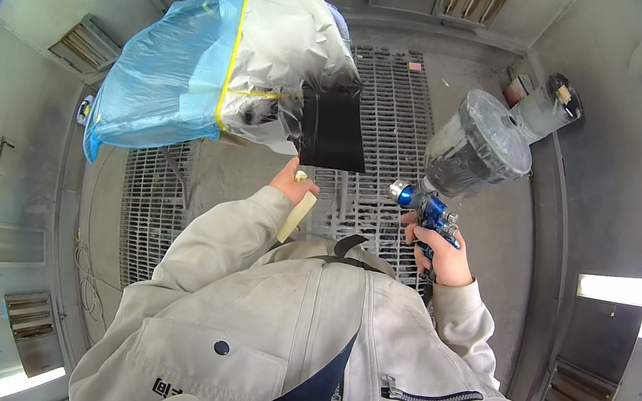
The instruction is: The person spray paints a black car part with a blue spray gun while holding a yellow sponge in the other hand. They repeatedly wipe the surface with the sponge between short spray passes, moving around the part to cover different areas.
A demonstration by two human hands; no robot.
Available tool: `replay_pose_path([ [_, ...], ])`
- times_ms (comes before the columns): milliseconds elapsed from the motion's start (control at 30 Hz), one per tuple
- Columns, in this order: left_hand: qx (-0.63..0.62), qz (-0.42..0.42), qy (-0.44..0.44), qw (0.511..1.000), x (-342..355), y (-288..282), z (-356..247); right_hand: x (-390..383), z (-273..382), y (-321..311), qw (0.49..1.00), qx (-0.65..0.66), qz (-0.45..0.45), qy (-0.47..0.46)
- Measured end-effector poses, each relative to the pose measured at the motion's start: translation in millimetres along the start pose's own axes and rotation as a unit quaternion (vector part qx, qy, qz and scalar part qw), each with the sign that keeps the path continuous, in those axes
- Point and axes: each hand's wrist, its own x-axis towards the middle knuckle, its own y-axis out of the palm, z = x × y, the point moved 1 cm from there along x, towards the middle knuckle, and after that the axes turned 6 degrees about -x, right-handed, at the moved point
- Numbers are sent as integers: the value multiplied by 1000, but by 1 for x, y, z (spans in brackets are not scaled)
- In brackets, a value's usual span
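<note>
My right hand (443, 253) grips a blue and silver spray gun (428, 213) with a large, paint-stained translucent cup (482, 138) on top. My left hand (290, 183) has its fingers closed on a cream strip (298, 214), which hangs down toward my jacket. Just beyond the left hand stands a wrapped workpiece, covered in blue plastic film (166, 67) and crinkled pale sheet (281, 26), with yellow tape (233, 52) along the seam. Its near right part bears a dark, black panel (333, 127). Whether my left fingertips touch that panel, I cannot tell.
I am in a booth with metal grating (389, 85) underfoot and walls (610, 179) with vents on both sides. A dirty cylindrical container (549, 111) is by the right wall, near a small pink block (414, 66) on the grating. A hose (88, 290) lies along the left floor.
</note>
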Motion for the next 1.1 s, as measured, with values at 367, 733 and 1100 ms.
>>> replay_pose_path([
  [367, 33, 24, -5, 999, -5, -2, -6, 1, -1, 3, 1000, -5, -11, -4],
  [733, 20, 29, -15, 999, -8, -2, -10, -2, 3, 7, 1000, -4, -7, -10],
  [1100, 22, 29, -12, 999, -19, 0, -26, 3, -3, 11, 1000, -27, -1, 11],
])
